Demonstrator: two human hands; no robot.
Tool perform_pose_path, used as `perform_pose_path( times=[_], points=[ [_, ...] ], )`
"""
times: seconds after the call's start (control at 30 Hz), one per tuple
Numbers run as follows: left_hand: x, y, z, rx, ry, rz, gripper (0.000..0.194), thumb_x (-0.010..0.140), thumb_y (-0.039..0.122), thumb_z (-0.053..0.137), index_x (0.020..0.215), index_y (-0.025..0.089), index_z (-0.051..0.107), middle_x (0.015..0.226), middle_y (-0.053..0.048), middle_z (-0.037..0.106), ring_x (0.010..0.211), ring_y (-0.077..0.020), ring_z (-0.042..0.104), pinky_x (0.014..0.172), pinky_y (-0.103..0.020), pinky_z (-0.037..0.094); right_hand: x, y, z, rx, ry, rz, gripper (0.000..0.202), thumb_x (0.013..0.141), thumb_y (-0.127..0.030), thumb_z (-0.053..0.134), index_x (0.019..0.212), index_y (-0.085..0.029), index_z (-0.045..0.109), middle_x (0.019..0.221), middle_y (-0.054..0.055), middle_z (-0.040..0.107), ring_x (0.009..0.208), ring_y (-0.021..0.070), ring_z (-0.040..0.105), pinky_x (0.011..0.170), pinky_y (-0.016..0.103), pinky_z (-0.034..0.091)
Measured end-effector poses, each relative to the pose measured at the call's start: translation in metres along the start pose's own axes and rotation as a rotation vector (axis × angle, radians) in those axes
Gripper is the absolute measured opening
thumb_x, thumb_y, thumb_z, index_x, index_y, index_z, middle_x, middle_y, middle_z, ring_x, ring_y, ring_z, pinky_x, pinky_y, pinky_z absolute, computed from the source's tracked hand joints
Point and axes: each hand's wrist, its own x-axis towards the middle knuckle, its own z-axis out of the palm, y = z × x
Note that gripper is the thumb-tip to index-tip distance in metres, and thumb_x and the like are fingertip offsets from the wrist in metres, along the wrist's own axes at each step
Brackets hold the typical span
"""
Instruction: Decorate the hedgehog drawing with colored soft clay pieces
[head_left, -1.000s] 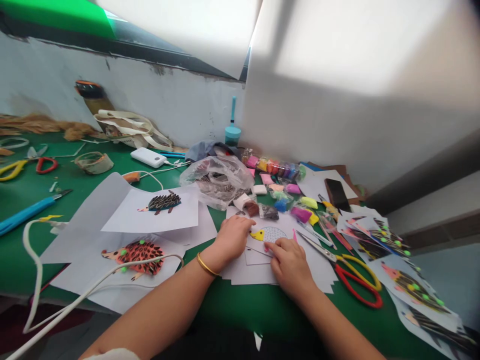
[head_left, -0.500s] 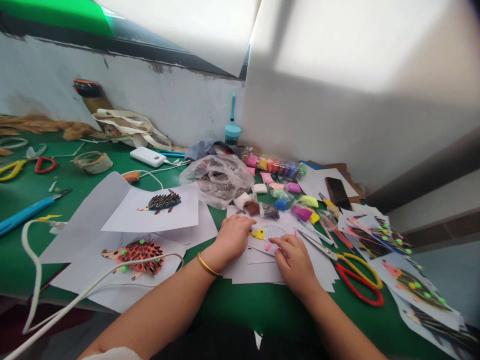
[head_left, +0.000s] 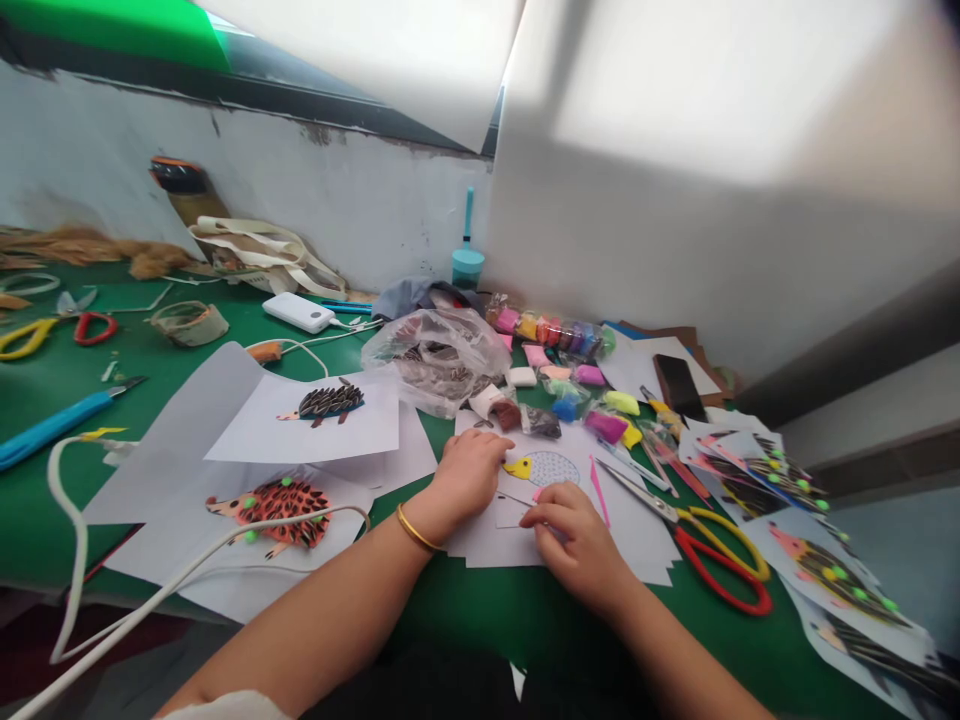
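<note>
A paper with a hedgehog picture (head_left: 551, 468) lies before me, its face yellow and its body pale with blue marks. My left hand (head_left: 472, 470) rests flat on the paper's left side, fingers stretched toward the yellow face. Just below the picture, my right hand (head_left: 574, 540) has its fingers bent together, low over the paper; whatever is between the fingertips is hidden. A bit of pink clay shows above its knuckles. To its right lies a thin pink clay strip (head_left: 601, 493) on the white sheets (head_left: 637, 540).
Scissors (head_left: 679, 515) lie right of the sheets. Behind are a plastic bag of seeds (head_left: 435, 360) and several clay packets (head_left: 589, 375). Finished hedgehog pictures lie on the left (head_left: 330, 402) and right (head_left: 832, 575). A white cable (head_left: 187, 560) crosses the left side.
My right hand has moved slightly left and down from the hedgehog's pink legs, with its fingers bent more. More of the pink strip is uncovered. My left hand stays put.
</note>
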Motion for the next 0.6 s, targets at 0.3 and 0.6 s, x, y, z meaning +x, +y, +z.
perform_pose_path(
  times=[0.3,0.6],
  points=[
    [0.000,0.000,-0.001,-0.005,-0.016,-0.016,0.040,0.089,0.012,0.048,0.125,0.027,0.060,0.121,-0.003,0.067,0.116,-0.0247,0.054,0.096,-0.041,0.043,-0.004,-0.006,-0.001,-0.079,-0.081,-0.067,0.017,0.084,-0.014,0.055,0.079,-0.022,0.068,0.086,0.004,0.060,0.087,0.0208,0.054,0.081,0.039,0.038],
    [0.002,0.000,0.000,-0.040,0.007,-0.010,0.034,0.092,0.017,0.051,0.122,0.024,0.064,0.116,-0.006,0.069,0.112,-0.0253,0.057,0.096,-0.042,0.043,0.027,-0.007,0.020,-0.486,-0.034,-0.118,0.012,0.092,-0.025,0.059,0.098,-0.025,0.070,0.086,0.005,0.064,0.087,0.0234,0.051,0.078,0.037,0.033]
  ],
)
